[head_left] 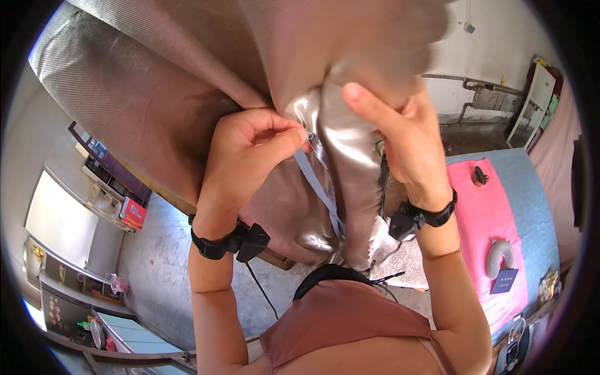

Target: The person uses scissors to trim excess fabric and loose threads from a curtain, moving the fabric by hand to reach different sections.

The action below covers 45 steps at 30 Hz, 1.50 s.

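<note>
A large sheet of shiny grey-brown fabric (375,37) hangs in deep folds before me. My left hand (247,147) is closed in a pinch at its middle, with thumb and forefinger pressed together. What they hold is too small to name; a thin pale thread and a small dark piece show at the fingertips. From just below the pinch, a light blue-grey ribbon (315,187) runs down the cloth. My right hand (406,140) is raised beside the fabric's right side, its thumb stretched apart. Its other fingers are partly hidden or blurred, and I see nothing held in it.
At right stands a bed with a pink cover (484,206), bearing a grey neck pillow (500,257) and a dark blue booklet (504,281). A mirror (531,103) leans behind it. Shelves (103,194) line the left wall above the grey floor (156,262). A dark cable (262,289) hangs near my left forearm.
</note>
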{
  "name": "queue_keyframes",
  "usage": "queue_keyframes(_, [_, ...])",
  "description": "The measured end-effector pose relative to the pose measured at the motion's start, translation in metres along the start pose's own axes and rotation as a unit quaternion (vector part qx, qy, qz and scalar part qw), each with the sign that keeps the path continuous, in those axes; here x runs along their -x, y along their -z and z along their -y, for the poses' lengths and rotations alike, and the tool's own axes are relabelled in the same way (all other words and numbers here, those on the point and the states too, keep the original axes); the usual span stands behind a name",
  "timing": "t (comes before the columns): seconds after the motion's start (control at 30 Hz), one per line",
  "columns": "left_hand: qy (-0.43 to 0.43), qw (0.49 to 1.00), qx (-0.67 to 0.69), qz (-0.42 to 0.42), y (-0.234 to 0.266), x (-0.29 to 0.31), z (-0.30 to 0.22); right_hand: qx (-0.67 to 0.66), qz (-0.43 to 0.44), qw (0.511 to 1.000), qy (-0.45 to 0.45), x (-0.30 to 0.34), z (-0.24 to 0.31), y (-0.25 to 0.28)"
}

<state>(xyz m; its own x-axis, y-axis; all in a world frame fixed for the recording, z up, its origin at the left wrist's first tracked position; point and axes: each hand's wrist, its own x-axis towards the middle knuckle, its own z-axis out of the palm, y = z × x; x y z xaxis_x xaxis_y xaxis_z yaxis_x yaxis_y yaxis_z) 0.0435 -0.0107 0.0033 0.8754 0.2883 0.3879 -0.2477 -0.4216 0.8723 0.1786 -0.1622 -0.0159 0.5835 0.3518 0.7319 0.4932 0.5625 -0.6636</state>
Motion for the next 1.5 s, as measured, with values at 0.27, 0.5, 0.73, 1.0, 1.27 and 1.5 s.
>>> queue_keyframes(0.27, [-0.005,1.0,0.026,-0.008,0.001,-0.007,0.007,0.104,-0.085,0.886,0.445,0.02,0.021,-0.005])
queue_keyframes(0.5, [-0.024,0.997,0.075,0.014,0.004,-0.006,0.013,0.51,-0.004,0.708,0.488,0.007,0.007,-0.005])
queue_keyframes(0.73, [-0.019,0.998,0.046,0.047,0.011,0.001,0.003,0.566,-0.047,0.77,0.292,0.012,0.02,-0.011])
queue_keyframes(1.0, [-0.031,0.994,0.106,0.023,0.014,0.009,0.0,0.47,-0.033,0.808,0.354,-0.004,0.003,-0.014])
queue_keyframes(1.27, [-0.111,0.985,-0.004,-0.132,-0.005,0.049,-0.013,0.036,0.222,0.952,0.209,0.004,-0.037,-0.041])
queue_keyframes(1.5, [-0.118,0.933,-0.164,-0.299,-0.006,0.048,0.0,-0.365,0.274,0.89,0.011,0.038,-0.069,-0.092])
